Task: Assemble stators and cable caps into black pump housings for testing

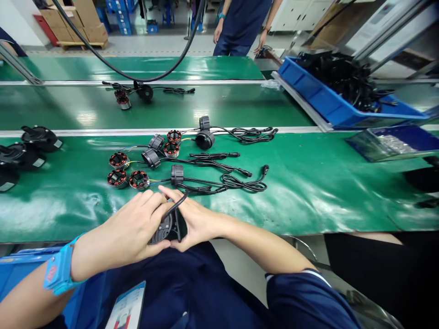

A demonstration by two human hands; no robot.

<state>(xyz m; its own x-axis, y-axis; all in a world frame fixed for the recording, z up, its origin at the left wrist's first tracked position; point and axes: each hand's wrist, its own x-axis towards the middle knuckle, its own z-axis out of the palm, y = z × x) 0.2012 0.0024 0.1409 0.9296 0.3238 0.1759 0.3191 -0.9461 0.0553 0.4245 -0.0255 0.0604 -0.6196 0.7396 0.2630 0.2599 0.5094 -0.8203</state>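
Bottom centre, my left hand (132,228) & right hand (197,219) clasp a black housing (170,228) w/ cable; five wired stators (139,179) above lie untouched, three assembled units (37,138) at left edge.

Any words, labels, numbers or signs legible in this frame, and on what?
Nothing can be read.
Card on the lap: print too blurred.
Blue wrist strap: red mark, unreadable.
Labels on the black housings, far left: too small.
Panel, top right: blurred.
Black part held by left hand and right hand: no print shows.

Both hands (137,228) (195,219) gripping black housing (168,227), green bench (308,192)
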